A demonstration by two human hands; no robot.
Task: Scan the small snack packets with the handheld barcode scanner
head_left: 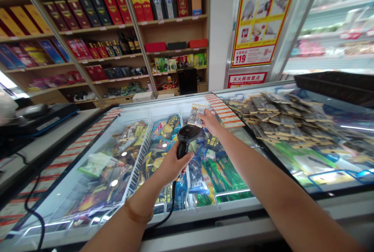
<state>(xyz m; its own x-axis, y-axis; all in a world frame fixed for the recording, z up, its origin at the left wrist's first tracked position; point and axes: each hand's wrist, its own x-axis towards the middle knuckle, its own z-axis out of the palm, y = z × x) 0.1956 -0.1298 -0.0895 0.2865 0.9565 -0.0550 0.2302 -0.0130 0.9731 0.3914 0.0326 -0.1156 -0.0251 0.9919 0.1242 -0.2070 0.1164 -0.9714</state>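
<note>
Left hand (172,162) grips scanner (188,135), right hand (209,121) pinches packet (194,116), apparently mid-scan; which heaped packets (271,117) are done is unclear.

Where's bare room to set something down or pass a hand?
Apparently bare: the freezer's glass top between the striped strip and left forearm; a hand could probably pass between the forearms, right of the scanner cable. Crowded: the scanner in the left hand, near the packet in the right hand, and, further right, heaped packets and a black tray.
</note>
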